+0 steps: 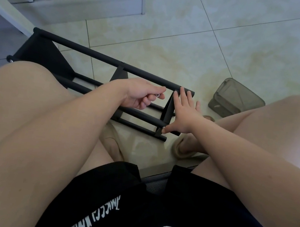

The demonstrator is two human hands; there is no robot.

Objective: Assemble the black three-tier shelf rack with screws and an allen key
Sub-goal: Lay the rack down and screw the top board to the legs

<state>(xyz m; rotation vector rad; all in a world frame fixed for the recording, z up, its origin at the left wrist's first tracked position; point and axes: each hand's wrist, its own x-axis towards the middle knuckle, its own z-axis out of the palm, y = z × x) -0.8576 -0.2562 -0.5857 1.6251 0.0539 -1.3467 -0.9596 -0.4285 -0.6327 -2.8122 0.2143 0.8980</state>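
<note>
two hands out: left hand (pixel 141 96) pinches silver screw (pixel 157 95); right hand (pixel 182 113) spread open against black rack (pixel 96 54).

Black rack (pixel 105 58) — lying on its side.

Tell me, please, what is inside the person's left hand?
The left hand pinches a small silvery metal piece, perhaps a screw head. Its curled fingers hide whatever else may lie within the hand.
</note>
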